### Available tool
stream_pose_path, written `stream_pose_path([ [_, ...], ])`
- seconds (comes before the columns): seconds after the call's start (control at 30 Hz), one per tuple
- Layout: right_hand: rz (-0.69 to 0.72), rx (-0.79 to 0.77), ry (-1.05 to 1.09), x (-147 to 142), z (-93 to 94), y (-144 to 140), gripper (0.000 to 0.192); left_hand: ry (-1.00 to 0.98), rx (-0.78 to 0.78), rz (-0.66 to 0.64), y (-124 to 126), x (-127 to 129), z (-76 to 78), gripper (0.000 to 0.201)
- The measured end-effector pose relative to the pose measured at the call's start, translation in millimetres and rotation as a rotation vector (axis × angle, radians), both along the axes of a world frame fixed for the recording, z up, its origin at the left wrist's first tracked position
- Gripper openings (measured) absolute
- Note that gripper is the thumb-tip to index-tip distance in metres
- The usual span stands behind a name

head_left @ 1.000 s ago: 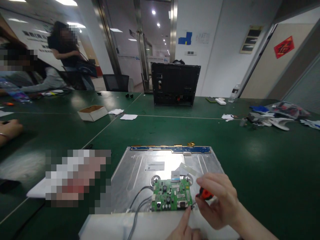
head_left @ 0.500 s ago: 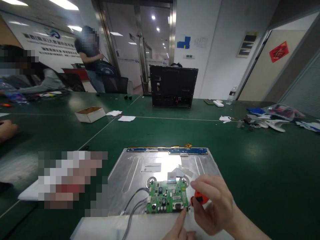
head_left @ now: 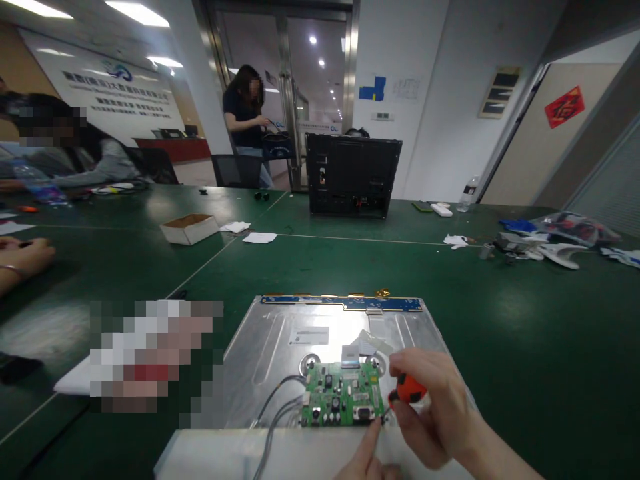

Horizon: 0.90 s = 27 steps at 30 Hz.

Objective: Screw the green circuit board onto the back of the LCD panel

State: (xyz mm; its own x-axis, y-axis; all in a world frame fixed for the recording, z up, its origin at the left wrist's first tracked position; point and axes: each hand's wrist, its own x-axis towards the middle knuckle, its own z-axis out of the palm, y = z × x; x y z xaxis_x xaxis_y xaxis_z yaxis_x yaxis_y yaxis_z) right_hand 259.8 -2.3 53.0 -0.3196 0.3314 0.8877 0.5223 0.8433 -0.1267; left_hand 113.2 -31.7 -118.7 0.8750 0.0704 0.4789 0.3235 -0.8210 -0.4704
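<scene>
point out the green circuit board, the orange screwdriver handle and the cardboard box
green circuit board point(head_left: 343, 395), head view, middle of its top face
orange screwdriver handle point(head_left: 411, 389), head view, its exposed orange side
cardboard box point(head_left: 193, 231), head view, near white wall

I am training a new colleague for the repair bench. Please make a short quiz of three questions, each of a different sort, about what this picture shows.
1. True or false: the right hand grips a tool with an orange handle.
2. Multiple choice: the green circuit board lies on
A. a cardboard box
B. a silver metal panel
C. the bare green table
3. Open question: where does the left hand point its finger?

Key
1. True.
2. B.
3. At the near right corner of the circuit board, close to the tool's tip.
</scene>
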Motion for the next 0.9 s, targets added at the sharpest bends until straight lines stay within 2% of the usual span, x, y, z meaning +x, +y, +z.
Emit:
stream_pose_path([
  [0.27, -0.040, -0.026, 0.027, 1.0, -1.1, -3.9, 0.040, 0.002, 0.061, -0.013, 1.5, -1.2, 20.5, 0.023],
  [0.47, -0.027, 0.075, 0.045, -2.1, -2.2, 2.1, 0.034, -0.171, 0.079, 0.006, 0.0, -2.5, 43.6, 0.026],
  [0.6, -0.077, 0.076, 0.013, -2.4, -1.3, 2.4, 0.025, -0.183, 0.036, 0.014, -2.3, -3.4, 43.8, 0.020],
  [0.7, -0.049, 0.062, -0.003, -1.1, 1.3, 1.3, 0.023, -0.160, 0.003, 0.022, -3.7, -4.3, 39.9, 0.019],
  [0.9, 0.043, -0.044, -0.002, 1.0, 4.5, -1.1, 0.035, -0.182, 0.025, 0.027, -4.7, -2.0, 44.0, 0.020],
])
